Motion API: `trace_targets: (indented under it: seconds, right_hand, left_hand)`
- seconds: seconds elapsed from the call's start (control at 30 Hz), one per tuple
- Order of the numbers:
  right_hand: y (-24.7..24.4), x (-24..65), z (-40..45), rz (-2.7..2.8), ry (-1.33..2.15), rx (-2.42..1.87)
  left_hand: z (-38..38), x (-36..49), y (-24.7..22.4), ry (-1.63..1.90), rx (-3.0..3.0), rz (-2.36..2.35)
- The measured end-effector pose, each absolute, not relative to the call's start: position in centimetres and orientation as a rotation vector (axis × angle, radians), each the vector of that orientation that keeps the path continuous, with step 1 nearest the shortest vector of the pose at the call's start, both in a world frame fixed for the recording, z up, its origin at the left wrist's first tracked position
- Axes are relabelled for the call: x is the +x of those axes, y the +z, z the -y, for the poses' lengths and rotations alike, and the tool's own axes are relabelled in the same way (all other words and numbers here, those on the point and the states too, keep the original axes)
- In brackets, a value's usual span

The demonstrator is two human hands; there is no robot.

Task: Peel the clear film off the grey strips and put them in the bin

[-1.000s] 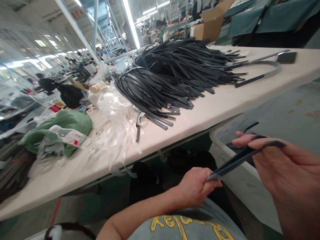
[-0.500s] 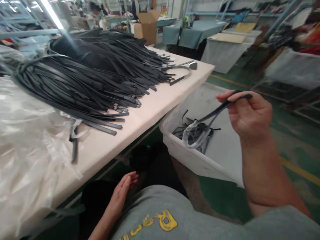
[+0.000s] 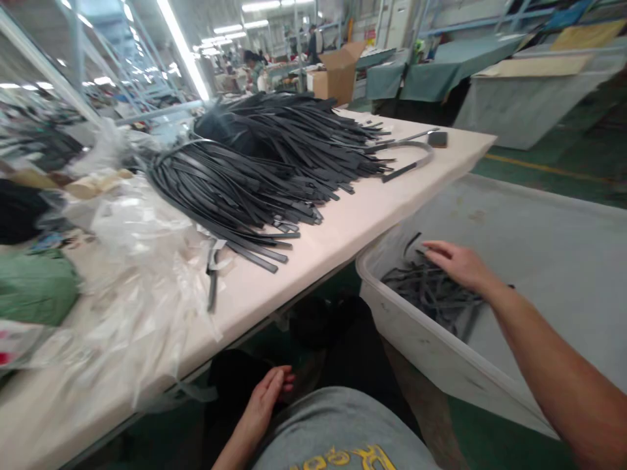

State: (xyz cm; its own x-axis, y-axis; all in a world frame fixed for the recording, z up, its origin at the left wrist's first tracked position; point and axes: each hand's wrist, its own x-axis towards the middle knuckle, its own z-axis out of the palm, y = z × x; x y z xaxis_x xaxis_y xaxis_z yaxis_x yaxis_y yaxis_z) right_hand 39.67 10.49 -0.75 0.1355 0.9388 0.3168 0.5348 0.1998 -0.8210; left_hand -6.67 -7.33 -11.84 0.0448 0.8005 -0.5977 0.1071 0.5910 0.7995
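Observation:
My right hand [image 3: 458, 264] is over a white plastic bin [image 3: 406, 313], its fingers stretched out and nothing seen between them. Just below it lies a tangle of dark grey straps [image 3: 435, 294] at the bin's near left end. My left hand [image 3: 274, 385] rests by my lap, holding nothing that I can see, its fingers loosely bent and apart from the table. Large bundles of black straps [image 3: 235, 189] are heaped on the pale table [image 3: 313, 261], their cut ends pointing towards the bin. One short strap [image 3: 212, 290] hangs near the table's front edge.
Crumpled clear plastic [image 3: 151, 261] covers the table's left part, with a green bundle [image 3: 36, 287] beyond it. A curved strap [image 3: 421, 156] and a small dark block [image 3: 437, 139] lie near the far right corner. Behind stand an open cardboard box [image 3: 337, 75] and another bin [image 3: 519, 104].
My right hand has gone down into the bin and let go of the dark strap it held up. The view has turned left; my left hand stays by my lap.

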Motion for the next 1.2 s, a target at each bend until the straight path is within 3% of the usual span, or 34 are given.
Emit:
trace_targets:
  seconds: [0.13, 0.3, 0.6, 0.73, 0.83, 1.0, 1.1, 1.2]
  right_hand:
    - [-3.6, 27.5, -9.6, 1.789, 0.809, -1.271]
    - [-2.2, 15.7, -10.2, 1.855, 0.851, -1.030]
    - [-1.0, 6.2, -16.1, 1.734, 0.902, -0.705]
    - [0.6, 6.8, -17.0, 1.746, 0.916, -0.755]
    - [2.8, 9.2, -16.5, 1.838, 0.837, -1.027]
    - [5.0, 15.6, -10.1, 1.954, 0.753, -1.291]
    - [2.6, 21.0, -4.0, 1.959, 0.872, -1.433]
    - [-3.5, 27.6, 1.5, 1.859, 0.928, -1.634]
  left_hand:
    - [6.9, -6.2, -11.7, 0.659, 0.801, -1.395]
    - [7.0, -5.8, -11.0, 0.688, 0.870, -1.328]
    - [6.7, -5.7, -11.7, 0.781, 0.886, -1.287]
    - [5.5, -5.4, -8.8, 0.854, 0.920, -1.248]
    - [3.7, -4.6, -5.8, 0.907, 0.938, -1.186]
    - [-1.6, -1.6, -0.8, 1.034, 0.906, -0.971]
    - [-5.0, 0.2, 1.5, 1.162, 0.721, -0.821]
    - [-7.0, 1.1, 2.7, 1.332, 0.470, -0.740]
